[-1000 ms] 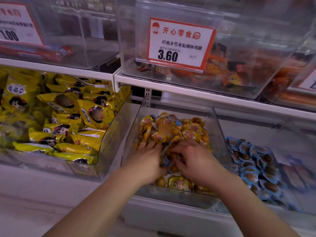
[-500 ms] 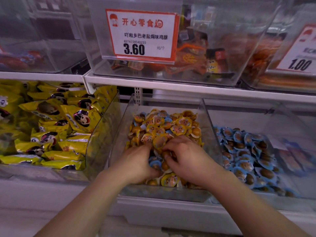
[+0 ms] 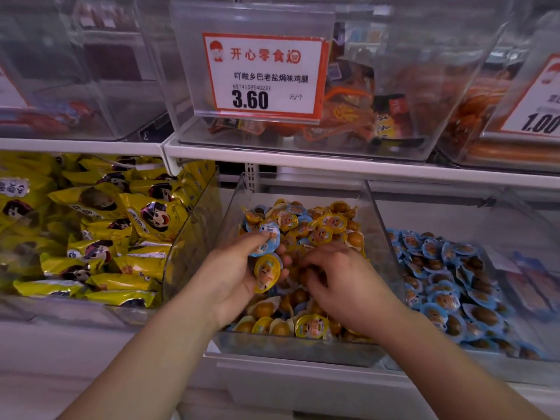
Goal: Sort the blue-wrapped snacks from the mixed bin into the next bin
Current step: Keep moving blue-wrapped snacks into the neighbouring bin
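Blue-wrapped snack (image 3: pixel 268 241) sits at the left hand's (image 3: pixel 233 277) fingertips, over the left part of the mixed bin (image 3: pixel 368 213). Left thumb and curled fingers pinch it, label side up. A yellow-wrapped snack (image 3: pixel 266 272) lies in the same hand just below it, against the palm, touching the blue one.

Right hand (image 3: pixel 342 283) is palm down in the middle of the mixed bin, fingers curled into the pile. Cannot tell whether it grips a piece; fingertips are buried among the wrappers.

Mixed bin is clear plastic, holding mostly yellow-lidded round packs with a few blue ones scattered toward the back. Brown contents show through several packs near the front edge.

Next bin (image 3: pixel 515 213) stands just right of it, sharing a wall line, and holds only blue-wrapped packs (image 3: pixel 439 268) piled along its left and front. Some flat blurred packets lie at its far right.

Left of the mixed bin, another clear bin (image 3: pixel 194 237) is full of yellow pouches (image 3: pixel 100 237) with a cartoon face.

Upper shelf (image 3: pixel 333 165) carries more clear bins. The centre one has a red-bordered price tag (image 3: pixel 265 77) reading 3.60, with orange packets behind. A second tag (image 3: pixel 542 110) at the right edge reads 1.00.
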A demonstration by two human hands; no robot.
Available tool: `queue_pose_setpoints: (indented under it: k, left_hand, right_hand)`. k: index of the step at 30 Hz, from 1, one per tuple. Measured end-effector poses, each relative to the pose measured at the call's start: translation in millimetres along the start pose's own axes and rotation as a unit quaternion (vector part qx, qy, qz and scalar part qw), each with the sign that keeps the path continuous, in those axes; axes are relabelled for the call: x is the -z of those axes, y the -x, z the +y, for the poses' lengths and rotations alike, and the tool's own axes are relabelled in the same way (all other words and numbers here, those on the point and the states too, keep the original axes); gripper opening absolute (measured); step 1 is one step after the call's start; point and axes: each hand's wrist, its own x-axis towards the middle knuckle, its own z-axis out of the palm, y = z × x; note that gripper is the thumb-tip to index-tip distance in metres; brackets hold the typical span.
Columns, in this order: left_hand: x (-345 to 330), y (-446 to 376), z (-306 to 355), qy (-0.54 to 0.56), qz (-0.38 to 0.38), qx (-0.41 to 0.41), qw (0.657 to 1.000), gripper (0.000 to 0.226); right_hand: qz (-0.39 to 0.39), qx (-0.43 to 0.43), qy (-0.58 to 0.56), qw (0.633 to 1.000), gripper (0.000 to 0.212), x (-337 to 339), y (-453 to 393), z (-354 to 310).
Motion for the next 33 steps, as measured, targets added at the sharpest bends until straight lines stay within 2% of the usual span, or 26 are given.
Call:
queue_pose_setpoints:
  k: [4,9,11,12,13,15,16,17,18,19,20,21,22,24,25,27,28,29,31,33]
  left_hand:
    - [-1,5,4,0.069,-0.013,0.031,0.997,0.021]
    - [-6,2,-7,-0.014,0.062,-0.102,0.993,0.016]
    - [-10,4,-11,-0.041,0.068,-0.138,0.987,0.012]
    - [-12,5,-13,-0.045,0.068,-0.149,0.985,0.013]
    - [-15,7,-15,-0.049,0.064,-0.158,0.984,0.014]
    - [-22,11,-20,-0.127,0.06,-0.21,0.968,0.015]
    - [-24,14,-23,-0.222,0.056,-0.268,0.936,0.014]
    - [-25,18,-26,-0.335,0.051,-0.342,0.877,0.015]
    - [-26,21,-30,-0.444,0.041,-0.408,0.797,0.019]
    - [-27,22,-34,-0.537,0.025,-0.45,0.713,0.03]
    - [-26,22,-39,-0.6,0.011,-0.459,0.655,0.044]
    - [-26,23,-43,-0.633,-0.004,-0.444,0.635,0.057]
    - [-25,22,-46,-0.641,-0.026,-0.421,0.641,0.067]
    - [-23,21,-49,-0.604,-0.087,-0.392,0.688,0.076]
    - [-24,22,-49,-0.557,-0.116,-0.383,0.728,0.077]
    - [-28,24,-47,-0.414,-0.158,-0.362,0.82,0.07]
    - [-30,24,-46,-0.341,-0.172,-0.348,0.856,0.066]
    - [-31,23,-44,-0.289,-0.179,-0.34,0.877,0.061]
    - [-30,17,-39,-0.28,-0.153,-0.349,0.881,0.051]
    - [-23,6,-32,-0.365,-0.062,-0.374,0.85,0.04]
  right_hand:
    - [0.06,-0.012,-0.074,0.995,0.022,4,0,-9]
    - [0.077,-0.129,-0.252,0.956,0.022,-2,1,-23]
    - [0.09,-0.186,-0.325,0.923,0.021,-3,-1,-28]
    - [0.087,-0.23,-0.396,0.885,0.02,-2,-2,-31]
    - [0.068,-0.272,-0.495,0.822,0.02,-1,-2,-36]
    - [0.001,-0.295,-0.696,0.655,0.03,3,-1,-49]
    - [-0.021,-0.292,-0.755,0.587,0.037,6,-1,-54]
    - [-0.028,-0.289,-0.79,0.539,0.042,8,-1,-56]
    - [-0.02,-0.288,-0.81,0.51,0.044,11,-1,-57]
    - [-0.006,-0.295,-0.817,0.496,0.043,13,-2,-56]
    - [0.009,-0.306,-0.811,0.498,0.041,16,-2,-54]
    - [0.021,-0.32,-0.798,0.511,0.037,18,-1,-51]
    - [0.029,-0.329,-0.784,0.526,0.033,21,1,-47]
    - [0.041,-0.328,-0.765,0.553,0.029,28,6,-37]
    - [0.049,-0.321,-0.759,0.564,0.03,33,8,-32]
    - [0.067,-0.305,-0.749,0.584,0.031,41,13,-22]
    - [0.078,-0.297,-0.74,0.599,0.028,45,15,-16]
    - [0.09,-0.288,-0.727,0.616,0.022,50,17,-10]
    - [0.125,-0.27,-0.693,0.656,0.016,59,23,3]
    - [0.176,-0.243,-0.634,0.713,0.014,73,28,22]
